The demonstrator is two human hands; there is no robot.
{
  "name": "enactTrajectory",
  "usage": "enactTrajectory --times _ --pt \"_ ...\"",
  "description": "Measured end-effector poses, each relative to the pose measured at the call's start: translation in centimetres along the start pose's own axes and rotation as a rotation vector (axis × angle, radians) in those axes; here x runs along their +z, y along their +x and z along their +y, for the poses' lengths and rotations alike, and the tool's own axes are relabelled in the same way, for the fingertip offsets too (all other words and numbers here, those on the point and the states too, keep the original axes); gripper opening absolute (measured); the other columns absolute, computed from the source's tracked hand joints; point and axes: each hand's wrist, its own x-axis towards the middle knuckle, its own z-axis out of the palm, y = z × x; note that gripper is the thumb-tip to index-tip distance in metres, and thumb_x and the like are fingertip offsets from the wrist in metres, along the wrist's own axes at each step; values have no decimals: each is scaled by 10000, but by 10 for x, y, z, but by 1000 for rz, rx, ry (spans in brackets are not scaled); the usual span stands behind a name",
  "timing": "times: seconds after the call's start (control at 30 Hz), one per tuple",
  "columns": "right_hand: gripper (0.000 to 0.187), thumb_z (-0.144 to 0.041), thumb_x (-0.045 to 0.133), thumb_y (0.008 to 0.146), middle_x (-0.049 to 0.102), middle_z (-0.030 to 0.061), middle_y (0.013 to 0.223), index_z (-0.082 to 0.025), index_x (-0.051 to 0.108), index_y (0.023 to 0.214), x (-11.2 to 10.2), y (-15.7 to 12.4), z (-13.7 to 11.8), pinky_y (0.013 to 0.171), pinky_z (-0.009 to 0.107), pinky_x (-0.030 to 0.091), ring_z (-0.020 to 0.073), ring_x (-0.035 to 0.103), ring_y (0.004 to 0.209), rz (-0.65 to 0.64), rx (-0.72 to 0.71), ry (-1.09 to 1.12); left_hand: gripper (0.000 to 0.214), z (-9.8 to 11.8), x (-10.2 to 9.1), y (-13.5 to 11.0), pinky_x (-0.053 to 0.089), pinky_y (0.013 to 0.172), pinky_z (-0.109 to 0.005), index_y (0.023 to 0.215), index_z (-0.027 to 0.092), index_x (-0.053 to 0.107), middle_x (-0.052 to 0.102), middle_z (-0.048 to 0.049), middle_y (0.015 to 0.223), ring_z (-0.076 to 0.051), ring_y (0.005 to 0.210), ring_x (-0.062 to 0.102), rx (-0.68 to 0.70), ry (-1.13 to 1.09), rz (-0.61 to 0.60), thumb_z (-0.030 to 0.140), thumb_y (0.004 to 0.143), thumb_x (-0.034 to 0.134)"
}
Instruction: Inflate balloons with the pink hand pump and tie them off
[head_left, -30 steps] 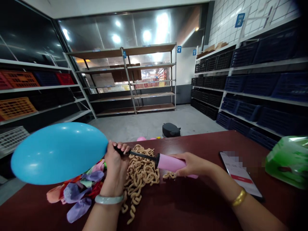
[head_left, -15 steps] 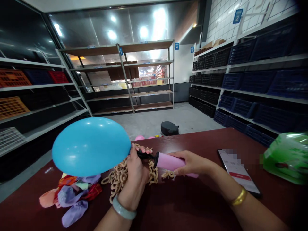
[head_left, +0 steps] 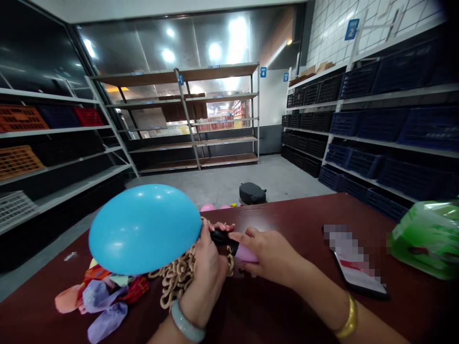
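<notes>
Your right hand (head_left: 268, 253) has slid up the pink pump (head_left: 246, 254), 12 o'clock, wrapped round its front; left hand (head_left: 211, 263) closed round black handle (head_left: 219, 236), blue balloon (head_left: 145, 229) at 10 o'clock. Stroke looks bottomed out.

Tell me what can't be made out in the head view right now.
All in the head view:
Neck of the blue balloon, and how it meets the pump: covered by the left hand.
Pump's far end: behind the right hand.
Some tan curls: behind the left hand and balloon.
Phone text: pixelated.
Green container's right side: cut off by the picture's right edge.
</notes>
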Motion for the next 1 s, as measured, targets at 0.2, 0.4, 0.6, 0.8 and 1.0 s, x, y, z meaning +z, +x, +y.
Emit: enactTrajectory --times 0.2,0.4,0.6,0.8,1.0 --pt "607 -398 616 785 612 44 1032 -343 402 1350 0 -1 -6 633 294 405 225 629 768 0 12 -35 272 3 -7 11 534 760 -400 701 187 464 584 7 615 -154 620 604 43 -12 24 373 837 607" --pt "585 -396 614 787 635 52 1075 -312 425 1334 7 -3 21 709 321 426 253 648 864 9 55 -15 277 28 -22 39 542 722 -367 658 174 451 651 -44 641 -177 668 662 115 85 148 326 880 521" --pt "542 -373 590 793 643 93 1125 -260 468 1309 17 -4 82 788 372 430 293 626 1001 23 253 -53 221 35 -28 45 513 585 -261 685 168 494 691 -68 716 -172 699 674 98 242 173 323 814 585" --pt "577 -393 691 703 649 119 1105 -241 553 1242 21 -13 108 809 392 425 316 607 1021 -88 385 -100 366 29 -27 38 412 460 -206 593 188 404 610 -22 565 -137 520 585 41 349 30 418 729 655" --pt "473 -347 702 759 581 107 1227 -243 624 1214 15 2 91 965 418 397 283 514 1157 252 252 55 410 19 -23 25 342 423 -216 538 193 410 555 -27 495 -127 443 488 15 504 -137 459 785 601"
